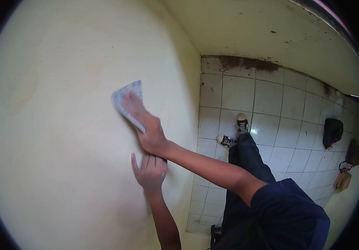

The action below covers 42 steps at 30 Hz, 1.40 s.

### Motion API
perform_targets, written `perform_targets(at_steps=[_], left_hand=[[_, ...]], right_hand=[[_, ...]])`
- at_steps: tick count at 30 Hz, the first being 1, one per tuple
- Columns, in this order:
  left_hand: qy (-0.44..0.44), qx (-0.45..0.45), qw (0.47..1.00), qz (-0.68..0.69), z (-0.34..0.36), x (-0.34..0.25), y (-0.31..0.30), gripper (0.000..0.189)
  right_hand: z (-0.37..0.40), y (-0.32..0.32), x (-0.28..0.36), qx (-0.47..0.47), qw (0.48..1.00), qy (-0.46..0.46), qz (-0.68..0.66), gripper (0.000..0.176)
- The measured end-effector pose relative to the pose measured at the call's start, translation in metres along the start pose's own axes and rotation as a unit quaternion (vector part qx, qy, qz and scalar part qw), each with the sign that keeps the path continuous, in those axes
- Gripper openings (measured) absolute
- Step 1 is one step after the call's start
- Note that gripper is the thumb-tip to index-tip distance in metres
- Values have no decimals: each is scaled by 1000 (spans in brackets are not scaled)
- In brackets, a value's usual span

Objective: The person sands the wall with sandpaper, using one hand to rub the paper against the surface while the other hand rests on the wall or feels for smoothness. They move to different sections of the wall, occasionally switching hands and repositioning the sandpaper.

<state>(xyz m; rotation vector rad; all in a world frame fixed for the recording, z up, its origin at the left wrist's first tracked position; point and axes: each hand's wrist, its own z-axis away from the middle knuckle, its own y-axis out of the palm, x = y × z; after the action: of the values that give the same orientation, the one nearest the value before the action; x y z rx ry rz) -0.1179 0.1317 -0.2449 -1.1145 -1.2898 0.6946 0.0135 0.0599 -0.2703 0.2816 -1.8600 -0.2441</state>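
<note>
My right hand (pixel 140 112) presses a thin whitish sheet (pixel 124 100) with blue printed marks against the pale yellow wall (pixel 71 137). The sheet looks like the back of sandpaper, and its face against the wall is hidden. Slight blur covers the fingers on it. Just below, my left hand (pixel 150 171) lies against the wall with its back toward me. One outer digit is spread away from the others, whose tips are partly covered by my right wrist. I see nothing held in the left hand.
White floor tiles (pixel 267 98) lie to the right, with brown stains along the far wall's base. My legs and dark shoes (pixel 242 123) are there. A black bag (pixel 333 132), a dark brown item (pixel 353 152) and a small cardboard box (pixel 342 180) stand at far right.
</note>
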Motion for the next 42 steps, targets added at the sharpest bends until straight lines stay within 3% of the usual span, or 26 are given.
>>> perform_targets(at_steps=[2,4,5,7,8,10,11,13,15,16,18,19,22,25,27,29,31,32,34,36,37,38,39,40,42], left_hand=[[26,41,999,-5,-6,-1,-2,14],[50,16,999,-7,-8,1,-2,15],[46,9,999,22,-6,1,0,16],[35,2,996,85,-6,-1,-1,21],[37,5,995,88,-3,-1,-1,21],[61,-196,943,262,3,5,2,27],[52,-235,932,270,6,8,1,34],[38,-231,933,273,8,5,-1,34],[30,-203,940,272,9,6,-5,32],[27,-208,940,268,10,5,-7,32],[-10,-209,940,269,16,3,-10,29],[-13,-219,940,260,18,4,-13,34],[-73,-266,911,306,26,4,-34,25],[-72,-249,926,274,24,15,-55,22],[-71,-203,942,257,34,19,-62,24],[-45,-166,960,221,47,22,-58,26],[4,-135,975,177,52,27,-50,29],[-1,-126,975,182,53,26,-50,29],[-23,-222,946,234,45,26,-48,30],[-31,-224,945,237,46,25,-48,31],[-29,-204,952,225,47,25,-49,31],[-29,-187,959,213,47,25,-48,31],[-29,-185,959,213,49,25,-48,31],[-29,-185,959,214,51,25,-49,31],[-31,-204,954,216,48,24,-48,33]], right_hand=[[23,-6,-45,23,994,-105,16,64],[47,-16,-98,-68,994,64,49,60],[41,-21,-92,-69,995,57,49,60],[40,-28,-80,-129,941,313,-16,57],[54,-16,-83,-80,977,199,9,55],[66,-12,-38,65,996,-55,2,50],[73,-15,-46,67,996,-53,4,50],[100,-20,-81,140,974,-164,74,52],[115,-26,-97,19,994,106,34,53],[114,-25,-96,-54,965,258,-9,54],[119,-13,-71,-32,959,281,9,58],[124,-2,-50,16,989,112,98,57],[143,14,-17,142,980,-138,36,54],[165,0,-73,135,982,-108,78,56],[155,-8,-71,46,983,167,65,58],[151,-9,-71,-56,900,429,62,59],[160,20,-47,-67,978,184,72,54],[151,21,-11,-14,990,127,67,50],[153,22,-1,86,994,-60,40,50],[192,18,-71,86,991,-68,72,50],[189,12,-81,18,994,14,104,50],[180,11,-85,18,995,9,102,50],[168,9,-86,-73,970,225,44,54],[164,7,-83,-163,887,433,-16,58],[155,24,-62,-165,904,393,14,64]])
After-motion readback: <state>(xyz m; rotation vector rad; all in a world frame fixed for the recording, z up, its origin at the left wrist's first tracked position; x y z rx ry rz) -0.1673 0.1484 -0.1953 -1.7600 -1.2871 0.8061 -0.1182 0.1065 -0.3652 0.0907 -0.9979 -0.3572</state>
